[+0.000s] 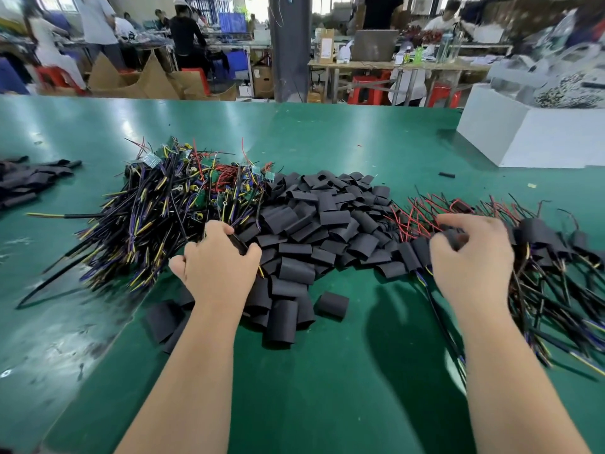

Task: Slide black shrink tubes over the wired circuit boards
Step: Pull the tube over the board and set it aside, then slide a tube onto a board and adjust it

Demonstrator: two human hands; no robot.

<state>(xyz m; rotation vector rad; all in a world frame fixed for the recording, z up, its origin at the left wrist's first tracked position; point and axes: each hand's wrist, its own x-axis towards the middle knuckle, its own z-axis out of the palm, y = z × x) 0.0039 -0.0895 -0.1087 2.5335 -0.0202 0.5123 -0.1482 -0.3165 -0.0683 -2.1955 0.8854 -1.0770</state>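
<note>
Black shrink tubes (pixel 296 257), frame centre: probably light, soft, take by the mouth; left hand (pixel 219 268) curled on one tube (pixel 238 244), right hand (pixel 471 265) gripping sleeved board (pixel 455 239)

Matt black shrink tubes (pixel 314 224) lie on a smooth, glossy green table (pixel 327 388), beside plastic-coated wires (pixel 140 224).

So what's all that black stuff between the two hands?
A heap of loose black shrink tubes lies between the left hand and the right hand, spilling toward the person onto the green table. The head view shows it.
</note>
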